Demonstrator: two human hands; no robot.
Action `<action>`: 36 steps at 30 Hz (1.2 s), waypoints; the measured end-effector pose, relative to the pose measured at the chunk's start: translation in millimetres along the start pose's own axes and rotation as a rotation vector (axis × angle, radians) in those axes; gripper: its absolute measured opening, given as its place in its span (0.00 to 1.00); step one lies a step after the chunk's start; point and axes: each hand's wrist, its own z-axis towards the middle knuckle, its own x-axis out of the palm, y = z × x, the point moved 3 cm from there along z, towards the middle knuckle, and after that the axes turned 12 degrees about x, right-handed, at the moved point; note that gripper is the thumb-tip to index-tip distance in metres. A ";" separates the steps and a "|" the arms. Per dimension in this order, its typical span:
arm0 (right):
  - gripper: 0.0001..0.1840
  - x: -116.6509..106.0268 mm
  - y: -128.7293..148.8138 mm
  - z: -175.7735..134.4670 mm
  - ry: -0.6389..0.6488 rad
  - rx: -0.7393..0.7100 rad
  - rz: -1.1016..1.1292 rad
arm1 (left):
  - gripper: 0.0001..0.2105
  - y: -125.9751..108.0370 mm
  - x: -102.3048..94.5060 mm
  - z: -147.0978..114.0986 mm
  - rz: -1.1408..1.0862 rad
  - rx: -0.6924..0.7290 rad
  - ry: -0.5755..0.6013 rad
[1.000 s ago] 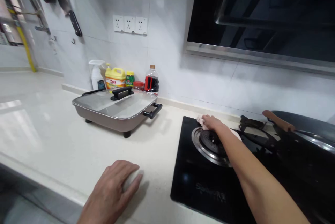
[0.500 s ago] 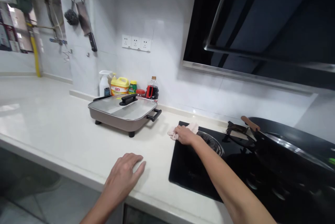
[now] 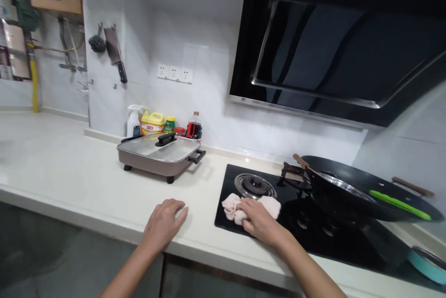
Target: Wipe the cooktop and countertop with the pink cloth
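A pale pink cloth (image 3: 271,206) lies bunched on the black glass gas stove (image 3: 240,172), near its front left. My right hand (image 3: 257,219) grips it and presses it flat, just in front of the round left burner (image 3: 256,185). To the left, my left hand (image 3: 163,223) rests on the white countertop (image 3: 202,186) near its front edge. Its thumb and fingers are apart, with nothing in them. Beyond that hand stands a brown rectangular electric pan (image 3: 153,163) with a glass lid.
A black wok (image 3: 348,196) with wooden handles sits on the stove's right side, a green utensil (image 3: 400,205) across it. A turquoise round dish (image 3: 428,265) is at the right corner. Several bottles (image 3: 153,124) line the back wall. The dark range hood (image 3: 313,56) overhangs the stove.
My right hand has drawn the cloth from the stove's back left corner toward the front, uncovering the burner. My left hand stays on the counter. The view has shifted right.
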 end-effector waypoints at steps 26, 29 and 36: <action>0.21 33.3 96.4 -21.1 -0.173 0.346 -0.157 | 0.16 -6.0 -5.8 5.4 0.062 0.005 0.018; 0.18 35.9 109.5 -41.1 -0.175 0.292 -0.079 | 0.18 -4.4 -6.2 8.6 0.083 0.016 0.048; 0.19 -9.3 62.4 -97.3 -0.208 0.315 0.187 | 0.20 -5.1 -7.6 13.0 0.105 -0.003 0.093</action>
